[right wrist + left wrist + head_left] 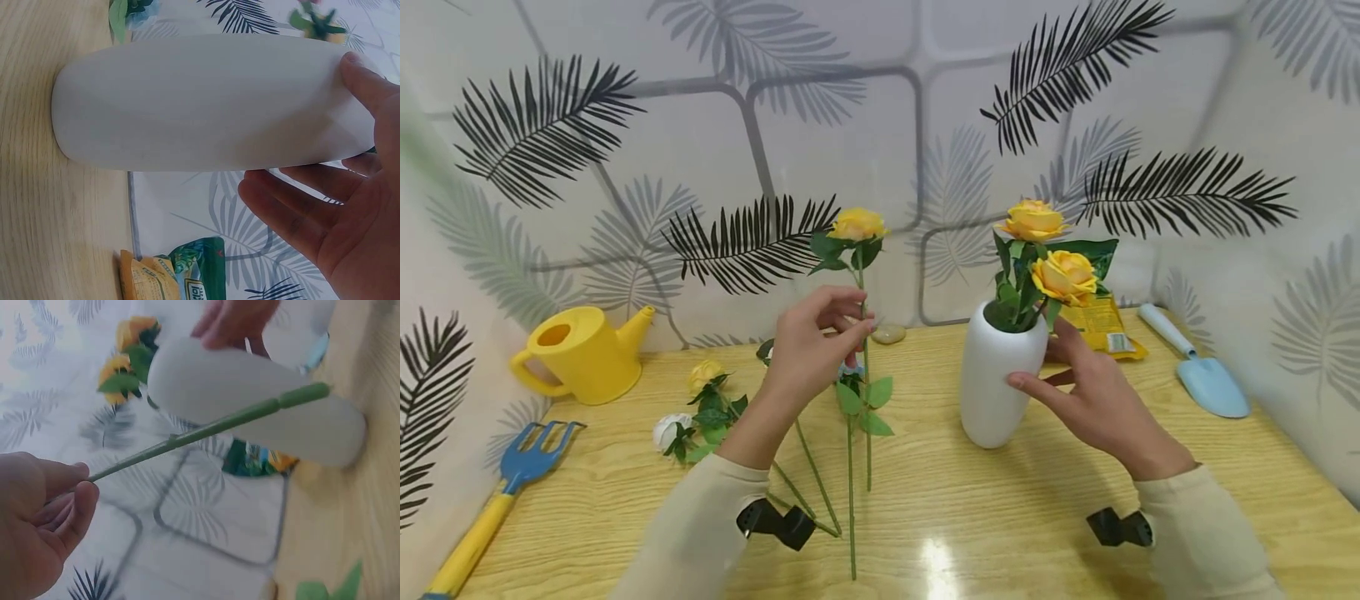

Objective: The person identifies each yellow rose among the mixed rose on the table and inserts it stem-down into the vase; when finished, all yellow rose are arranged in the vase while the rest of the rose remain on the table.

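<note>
My left hand (812, 337) pinches the green stem (206, 430) of a yellow rose (857, 225) between thumb and fingers. The rose stands upright, bloom at the top, and in the left wrist view the stem's lower end hangs free. My right hand (1097, 396) holds the white vase (996, 387) near its upper part, thumb on the front and fingers along its right side. The vase stands on the table, slightly tilted in the head view. Two yellow roses (1066, 277) rise from its mouth. A pale blue flower (847, 368) is partly hidden behind my left hand.
On the wooden table (940, 517) lie a yellow flower (704, 377) and a white flower (670, 432). To the left are a yellow watering can (583, 354) and a blue hand fork (531, 458). A yellow-green packet (1093, 325) and a blue trowel (1213, 386) lie right.
</note>
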The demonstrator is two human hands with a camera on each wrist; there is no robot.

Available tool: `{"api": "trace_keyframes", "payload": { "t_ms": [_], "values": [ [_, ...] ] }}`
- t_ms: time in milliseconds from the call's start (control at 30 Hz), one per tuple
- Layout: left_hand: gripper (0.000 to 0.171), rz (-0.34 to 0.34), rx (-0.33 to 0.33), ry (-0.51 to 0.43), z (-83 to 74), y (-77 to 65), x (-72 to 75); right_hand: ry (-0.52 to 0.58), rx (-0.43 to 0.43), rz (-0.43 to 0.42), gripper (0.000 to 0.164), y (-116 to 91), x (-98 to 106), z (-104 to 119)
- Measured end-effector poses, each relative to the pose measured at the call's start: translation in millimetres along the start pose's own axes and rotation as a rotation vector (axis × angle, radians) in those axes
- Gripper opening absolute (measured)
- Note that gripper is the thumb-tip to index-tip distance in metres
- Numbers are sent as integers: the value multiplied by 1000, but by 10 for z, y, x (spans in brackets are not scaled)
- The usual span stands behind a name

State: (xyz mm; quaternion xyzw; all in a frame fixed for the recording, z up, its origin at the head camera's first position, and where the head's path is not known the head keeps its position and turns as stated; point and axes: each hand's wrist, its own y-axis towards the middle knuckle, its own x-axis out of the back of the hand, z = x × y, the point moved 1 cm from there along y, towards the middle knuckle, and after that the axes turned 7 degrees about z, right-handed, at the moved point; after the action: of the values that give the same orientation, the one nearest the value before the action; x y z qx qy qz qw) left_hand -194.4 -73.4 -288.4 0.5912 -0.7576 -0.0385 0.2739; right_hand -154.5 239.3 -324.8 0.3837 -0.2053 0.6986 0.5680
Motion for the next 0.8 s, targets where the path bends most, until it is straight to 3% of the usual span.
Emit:
{"api": "trace_keyframes", "payload": {
  "t_ms": [133, 367, 500, 633, 800],
  "values": [
    [30, -13, -142, -67, -273, 206, -142, 12, 0, 4, 76, 0, -3, -7],
    [30, -71, -279, -98, -711, 591, -323, 8, -10, 5, 80, 6, 3, -8],
    [31, -113, -368, -91, -861, 817, -363, 26, -3, 9, 77, 16, -8, -10],
    [31, -169, -442, -84, -964, 1000, -363, 23, -3, 12, 85, 9, -21, -19],
    [30, -208, -446, -108, -1036, 1132, -394, 14, -10, 9, 93, -10, -13, -38]
  ]
}}
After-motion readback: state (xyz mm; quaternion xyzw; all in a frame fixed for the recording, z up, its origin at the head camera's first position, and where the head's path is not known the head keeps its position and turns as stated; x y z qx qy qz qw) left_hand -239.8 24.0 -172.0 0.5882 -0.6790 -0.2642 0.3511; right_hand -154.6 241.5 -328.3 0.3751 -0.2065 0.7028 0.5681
